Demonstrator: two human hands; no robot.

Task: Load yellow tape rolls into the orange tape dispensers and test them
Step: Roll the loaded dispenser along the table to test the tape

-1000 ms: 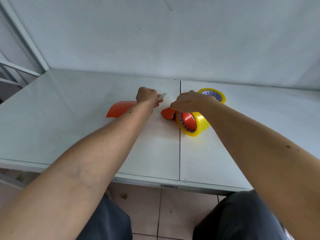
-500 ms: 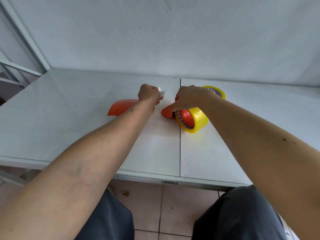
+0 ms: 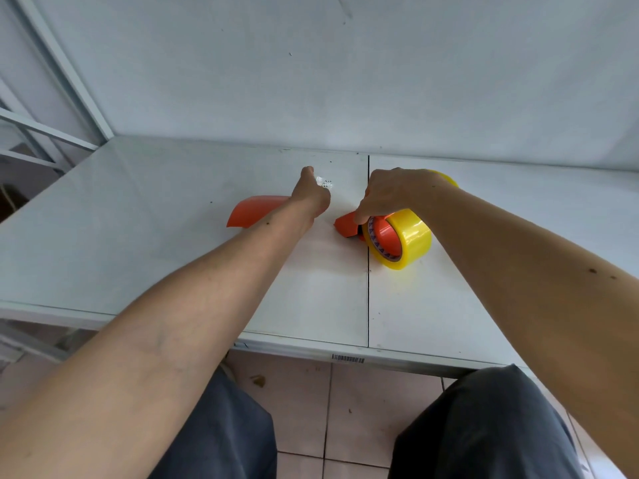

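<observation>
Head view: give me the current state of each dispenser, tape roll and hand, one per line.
Loaded dispenser: on the table, yellow roll mounted on its hub.
Second dispenser: lying empty beside the left forearm.
Second yellow roll: loose, mostly hidden behind the right hand.
Left hand: closed, pinching a pulled tape end.
Right hand: pressing down on the loaded dispenser.

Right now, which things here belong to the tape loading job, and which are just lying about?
Job:
loaded orange dispenser
yellow tape roll on it
second yellow roll
second orange dispenser
pulled tape end

Lying about:
nothing else on the table
</observation>
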